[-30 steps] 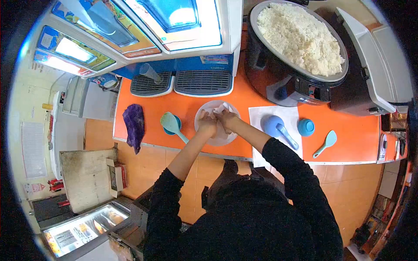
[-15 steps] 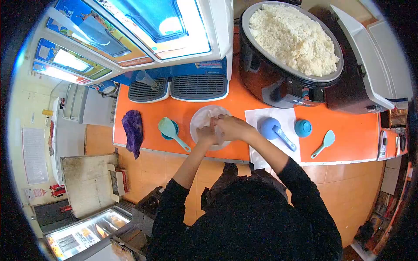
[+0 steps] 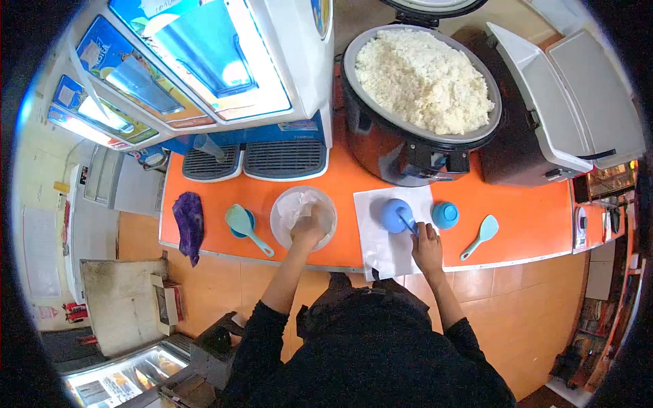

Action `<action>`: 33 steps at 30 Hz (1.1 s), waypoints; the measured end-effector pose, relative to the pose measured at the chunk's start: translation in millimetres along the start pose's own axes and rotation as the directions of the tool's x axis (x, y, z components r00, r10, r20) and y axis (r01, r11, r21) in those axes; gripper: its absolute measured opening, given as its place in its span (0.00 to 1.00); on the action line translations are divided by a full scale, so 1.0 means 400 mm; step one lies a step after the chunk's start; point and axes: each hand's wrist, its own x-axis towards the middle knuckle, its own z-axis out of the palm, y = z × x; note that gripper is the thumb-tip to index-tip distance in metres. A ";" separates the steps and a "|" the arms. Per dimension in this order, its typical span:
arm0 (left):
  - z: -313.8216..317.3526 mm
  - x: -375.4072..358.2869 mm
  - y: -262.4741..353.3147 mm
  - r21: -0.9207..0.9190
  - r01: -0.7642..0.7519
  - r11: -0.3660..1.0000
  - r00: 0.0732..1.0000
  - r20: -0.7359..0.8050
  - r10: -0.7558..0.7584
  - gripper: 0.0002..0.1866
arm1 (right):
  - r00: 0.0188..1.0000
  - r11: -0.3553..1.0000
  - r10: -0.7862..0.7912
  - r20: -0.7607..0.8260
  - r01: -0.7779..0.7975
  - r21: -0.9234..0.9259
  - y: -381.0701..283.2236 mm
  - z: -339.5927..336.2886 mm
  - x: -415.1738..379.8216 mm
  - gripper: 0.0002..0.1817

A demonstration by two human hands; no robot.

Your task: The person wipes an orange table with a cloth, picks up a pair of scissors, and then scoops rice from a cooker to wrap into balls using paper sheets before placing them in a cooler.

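My left hand (image 3: pixel 308 230) reaches into a round whitish bowl (image 3: pixel 277 231) near the counter's front edge; thin white or clear material (image 3: pixel 290 206) lies in the bowl, and my fingertips are hidden there. My right hand (image 3: pixel 426 246) grips the handle of a blue ladle (image 3: pixel 394 216), whose round head rests on white paper (image 3: pixel 377 252). Just right of the ladle stands a small blue-teal bowl (image 3: pixel 445 215).
Rice (image 3: pixel 425 81) fills a large black cooker (image 3: pixel 388 153) at the back. An open cooler box (image 3: pixel 517 149) is beside it. A drink dispenser (image 3: pixel 286 160) stands back left. Pale green paddles (image 3: pixel 239 221) (image 3: pixel 487 229) and a purple cloth (image 3: pixel 188 223) lie on the orange counter.
My right hand has left the whitish bowl, moved right and taken hold of the ladle's handle. My left hand is still at the bowl. The camera view has shifted.
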 end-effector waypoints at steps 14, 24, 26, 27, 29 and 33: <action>-0.089 -0.134 0.072 -0.057 0.048 0.997 0.986 -0.158 -0.056 0.37 | 0.752 0.819 -0.454 -0.478 0.140 -0.557 -0.101 -0.755 0.561 0.10; -0.348 -0.260 0.520 -0.057 -0.765 0.641 0.313 -0.903 0.293 0.66 | 0.644 0.385 -0.758 0.100 0.566 -0.729 -0.169 -0.780 0.797 0.20; -0.366 -0.263 0.520 -0.080 -0.758 0.647 0.341 -0.894 0.289 0.72 | 0.674 0.383 -0.725 0.145 0.569 -0.728 -0.195 -0.759 0.802 0.30; -0.359 -0.259 0.519 -0.084 -0.759 0.645 0.344 -0.893 0.290 0.72 | 0.766 0.440 -0.621 0.169 0.518 -0.733 -0.230 -0.745 0.775 0.31; -0.345 -0.244 0.518 -0.131 -0.768 0.627 0.339 -0.914 0.224 0.72 | 0.813 0.469 -0.568 0.129 0.448 -0.761 -0.217 -0.706 0.768 0.32; -0.339 -0.246 0.517 -0.156 -0.777 0.609 0.328 -0.927 0.181 0.72 | 0.886 0.614 -0.461 0.053 0.361 -0.702 -0.156 -0.681 0.708 0.27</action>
